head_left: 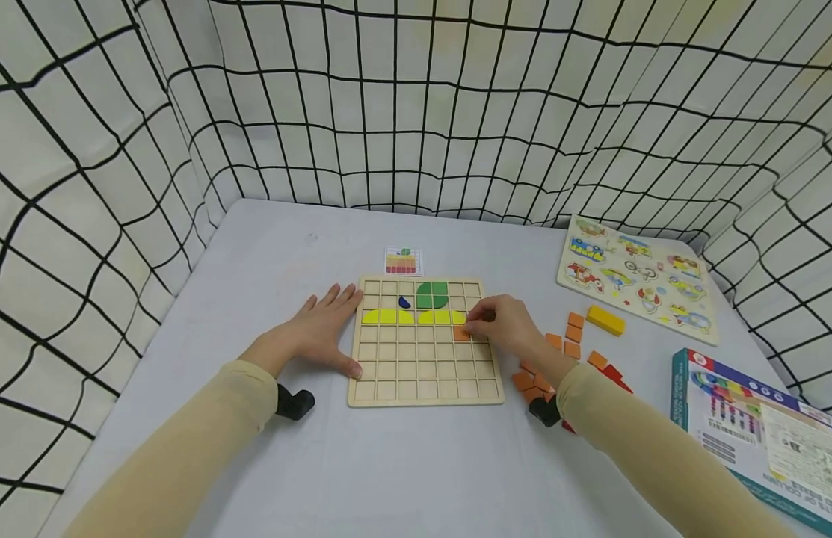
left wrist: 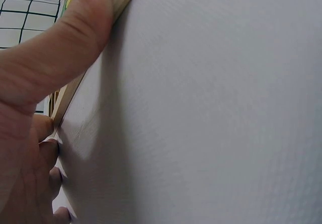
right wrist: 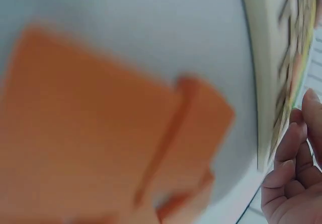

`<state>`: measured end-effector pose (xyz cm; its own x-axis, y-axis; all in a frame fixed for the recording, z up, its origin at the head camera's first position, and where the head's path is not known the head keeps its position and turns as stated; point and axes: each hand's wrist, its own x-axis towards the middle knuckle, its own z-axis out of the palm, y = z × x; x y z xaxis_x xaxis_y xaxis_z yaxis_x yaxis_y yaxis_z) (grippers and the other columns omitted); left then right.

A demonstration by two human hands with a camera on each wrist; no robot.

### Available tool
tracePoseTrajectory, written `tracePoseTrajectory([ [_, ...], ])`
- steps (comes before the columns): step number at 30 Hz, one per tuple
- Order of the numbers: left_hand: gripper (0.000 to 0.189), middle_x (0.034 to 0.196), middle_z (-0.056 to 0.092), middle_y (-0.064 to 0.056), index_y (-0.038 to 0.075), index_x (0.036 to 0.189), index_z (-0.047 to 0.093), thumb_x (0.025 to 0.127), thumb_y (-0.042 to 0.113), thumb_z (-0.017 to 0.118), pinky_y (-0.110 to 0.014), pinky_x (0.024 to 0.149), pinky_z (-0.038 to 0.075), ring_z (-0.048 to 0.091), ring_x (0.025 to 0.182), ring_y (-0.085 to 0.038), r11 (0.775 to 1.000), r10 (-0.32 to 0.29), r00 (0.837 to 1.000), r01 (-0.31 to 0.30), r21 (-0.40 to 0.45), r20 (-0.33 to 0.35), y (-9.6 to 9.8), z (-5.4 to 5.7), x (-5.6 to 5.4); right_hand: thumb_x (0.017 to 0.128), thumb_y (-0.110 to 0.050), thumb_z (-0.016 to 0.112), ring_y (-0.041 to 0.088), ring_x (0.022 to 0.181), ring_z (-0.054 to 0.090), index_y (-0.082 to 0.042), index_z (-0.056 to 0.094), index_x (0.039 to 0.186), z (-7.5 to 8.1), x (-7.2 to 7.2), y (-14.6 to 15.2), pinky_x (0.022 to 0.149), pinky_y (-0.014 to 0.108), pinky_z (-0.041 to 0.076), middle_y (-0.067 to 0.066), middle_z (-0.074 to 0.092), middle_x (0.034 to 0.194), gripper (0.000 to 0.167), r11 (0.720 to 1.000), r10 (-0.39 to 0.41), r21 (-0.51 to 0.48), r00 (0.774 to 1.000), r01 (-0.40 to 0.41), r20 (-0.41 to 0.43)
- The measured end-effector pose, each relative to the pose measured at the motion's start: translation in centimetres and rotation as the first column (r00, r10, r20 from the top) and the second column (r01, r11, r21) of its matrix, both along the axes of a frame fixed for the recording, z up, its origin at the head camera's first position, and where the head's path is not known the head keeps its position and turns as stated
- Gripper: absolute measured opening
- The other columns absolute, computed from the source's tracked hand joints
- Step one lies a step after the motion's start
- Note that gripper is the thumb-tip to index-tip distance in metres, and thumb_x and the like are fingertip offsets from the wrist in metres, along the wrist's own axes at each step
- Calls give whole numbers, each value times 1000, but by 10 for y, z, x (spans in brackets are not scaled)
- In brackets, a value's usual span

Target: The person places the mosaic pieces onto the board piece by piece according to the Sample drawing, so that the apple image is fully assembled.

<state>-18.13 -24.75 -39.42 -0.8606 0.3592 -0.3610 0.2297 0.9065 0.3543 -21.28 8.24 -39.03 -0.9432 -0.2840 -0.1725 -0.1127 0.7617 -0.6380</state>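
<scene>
A wooden grid board [head_left: 425,392] lies on the table. Along its left edge rests my left hand [head_left: 324,329], fingers spread and thumb on the frame; the left wrist view shows that thumb [left wrist: 75,38] against the rim. Over the board's right side my right hand [head_left: 510,326] has curled fingers and thumb at the upper right corner of an orange square tile [head_left: 460,334], pinching it at a cell below the yellow row. Yellow pieces [head_left: 387,317] fill part of one row. Green pieces [head_left: 432,295] sit above, and a dark blue piece [head_left: 404,302] lies beside them.
A small pattern card [head_left: 403,261] lies behind the board. Loose orange tiles [head_left: 572,349], red pieces [head_left: 614,373] and a yellow block [head_left: 605,320] lie at the right. Farther right are a picture puzzle board [head_left: 638,276] and a box [head_left: 759,433]. Black netting surrounds the table.
</scene>
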Motion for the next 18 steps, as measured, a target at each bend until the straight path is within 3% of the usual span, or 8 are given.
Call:
tracePoseTrajectory([
  [5,138,172,3,-21,2,164,9,68,64,87,-69,125,3,-3,159,-44,1000,4,1000,-4,-7,-3,-1,-2,0,96,-17,73,22,86,61,-7,75,103,8,-12,30,73,27,50,10,74,98,13,999,-39,27,999,40,-23],
  [10,138,172,3,-21,2,164,9,68,63,87,-69,125,2,-4,159,-44,1000,6,1000,-6,-4,-3,-1,0,0,98,-15,69,29,95,61,0,71,114,12,-27,80,79,32,54,19,71,111,22,987,-90,133,996,92,-19],
  [14,138,172,3,-22,1,164,9,67,62,88,-69,125,1,-4,159,-44,1000,8,1000,-8,-3,-3,0,2,1,98,-12,66,33,99,61,4,69,120,13,-33,113,87,41,56,23,68,115,28,957,-98,274,995,96,-4],
  [18,138,172,3,-22,1,164,9,68,62,88,-69,125,1,-4,159,-45,1000,6,1000,-6,-5,-4,0,2,0,96,-14,68,34,97,60,5,69,120,13,-35,131,85,44,55,24,68,114,30,923,-102,372,995,94,2],
])
